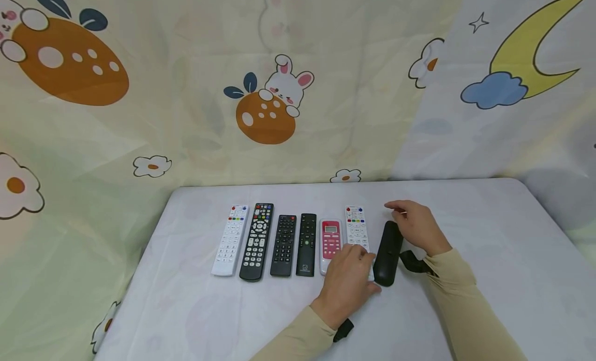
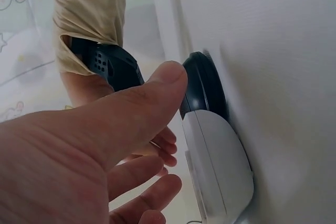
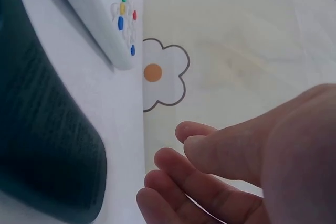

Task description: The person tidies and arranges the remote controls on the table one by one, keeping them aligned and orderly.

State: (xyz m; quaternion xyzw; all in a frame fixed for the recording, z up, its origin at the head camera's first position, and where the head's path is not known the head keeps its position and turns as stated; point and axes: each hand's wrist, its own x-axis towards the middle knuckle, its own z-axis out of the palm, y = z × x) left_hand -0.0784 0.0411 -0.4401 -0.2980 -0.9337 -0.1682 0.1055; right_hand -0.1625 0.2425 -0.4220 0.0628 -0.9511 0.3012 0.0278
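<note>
My left hand (image 1: 346,282) hovers over the lower part of a white remote control (image 1: 356,225) with coloured buttons, fingers loosely bent and thumb out to the right. In the left wrist view its thumb tip overlaps the end of a black remote control (image 2: 202,85), beside a white remote's edge (image 2: 218,166). That black remote (image 1: 388,255) lies button side down, slightly tilted, at the right end of the row. Just past its upper end is my right hand (image 1: 419,227); the right wrist view shows its fingers relaxed with nothing between them.
Left of the hands, a remote with a red face (image 1: 331,236), three dark remotes (image 1: 306,244) and a white remote (image 1: 230,242) stand in a row on the white-covered table (image 1: 195,325). A patterned curtain (image 1: 200,92) hangs behind the table's far edge.
</note>
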